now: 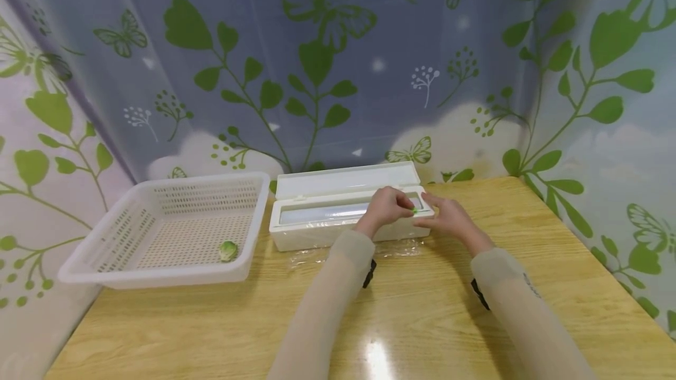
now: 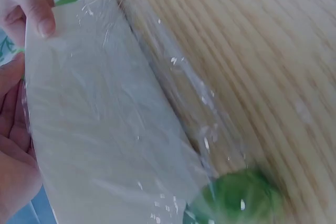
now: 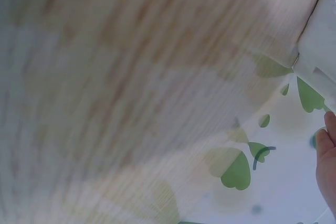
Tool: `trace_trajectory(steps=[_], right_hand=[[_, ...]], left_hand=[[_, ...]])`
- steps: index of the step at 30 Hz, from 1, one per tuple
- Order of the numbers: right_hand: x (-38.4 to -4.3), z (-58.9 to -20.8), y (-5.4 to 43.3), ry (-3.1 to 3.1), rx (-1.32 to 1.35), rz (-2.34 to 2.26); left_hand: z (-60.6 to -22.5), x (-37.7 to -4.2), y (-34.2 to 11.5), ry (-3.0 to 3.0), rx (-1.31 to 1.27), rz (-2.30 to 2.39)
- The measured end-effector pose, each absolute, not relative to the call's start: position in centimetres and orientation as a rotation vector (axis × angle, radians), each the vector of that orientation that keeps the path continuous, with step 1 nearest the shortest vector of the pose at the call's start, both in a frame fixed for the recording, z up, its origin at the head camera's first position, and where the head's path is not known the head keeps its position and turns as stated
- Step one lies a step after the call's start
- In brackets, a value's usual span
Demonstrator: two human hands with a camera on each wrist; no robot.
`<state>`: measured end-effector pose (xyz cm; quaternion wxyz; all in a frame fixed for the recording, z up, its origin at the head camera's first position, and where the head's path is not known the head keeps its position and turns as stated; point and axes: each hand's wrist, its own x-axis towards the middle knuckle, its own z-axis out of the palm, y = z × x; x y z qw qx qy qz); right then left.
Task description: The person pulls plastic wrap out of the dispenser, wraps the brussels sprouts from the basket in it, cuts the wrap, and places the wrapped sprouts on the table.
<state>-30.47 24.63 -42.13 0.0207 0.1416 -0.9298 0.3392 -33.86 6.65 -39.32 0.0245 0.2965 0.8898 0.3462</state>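
A long white cling film dispenser [image 1: 296, 239] lies on the table with its lid [image 1: 348, 180] raised at the back. My left hand [image 1: 388, 209] reaches over its right part, fingers curled, pinching a small bright green slide cutter [image 1: 415, 210] near the right end of the front rim. With thumb in front and fingers behind, my right hand [image 1: 449, 216] grips the box's right end; the thumb also shows in the left wrist view. Clear cling film [image 2: 105, 93] drapes down the box front onto the table. A blurred green round thing [image 2: 239, 198] lies by the film.
On the left stands a white perforated basket [image 1: 259, 210] with a Brussels sprout [image 1: 228, 251] in its near right corner. The wooden table [image 1: 422, 321] meets a leaf-patterned curtain [image 1: 338, 75] behind the box.
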Motion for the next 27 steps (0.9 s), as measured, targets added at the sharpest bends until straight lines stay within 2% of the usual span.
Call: trace_trajectory(steps=[15, 27], right_hand=[[-30.1, -42.7, 25.2, -2.840, 0.528, 1.036], [-30.1, -42.8, 25.3, -2.840, 0.537, 1.012]], left_hand=[[-39.5, -32.8, 4.5, 2.817, 0.815, 0.998], [-39.3, -32.5, 3.5, 2.828, 0.842, 1.002]])
